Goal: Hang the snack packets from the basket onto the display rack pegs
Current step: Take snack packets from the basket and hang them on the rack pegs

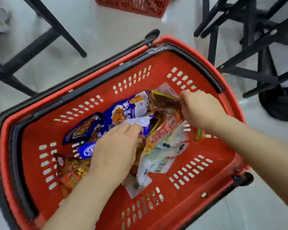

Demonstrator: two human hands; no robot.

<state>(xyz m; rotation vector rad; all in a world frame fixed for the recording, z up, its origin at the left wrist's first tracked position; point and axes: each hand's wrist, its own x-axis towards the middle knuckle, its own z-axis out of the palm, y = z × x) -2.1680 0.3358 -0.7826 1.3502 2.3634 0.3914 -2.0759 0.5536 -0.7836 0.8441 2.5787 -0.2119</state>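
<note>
Snack packets (163,156) lie heaped in the bottom of the red basket (156,68), which sits on the pale floor (106,30). I see my left hand (115,151) down in the pile, fingers curled on the edge of a blue packet (140,121). My right hand (201,112) pinches a brown packet (165,102) near the far wall. Black frame legs (56,25) stand beyond, and a second red basket (136,5) sits farther off.
</note>
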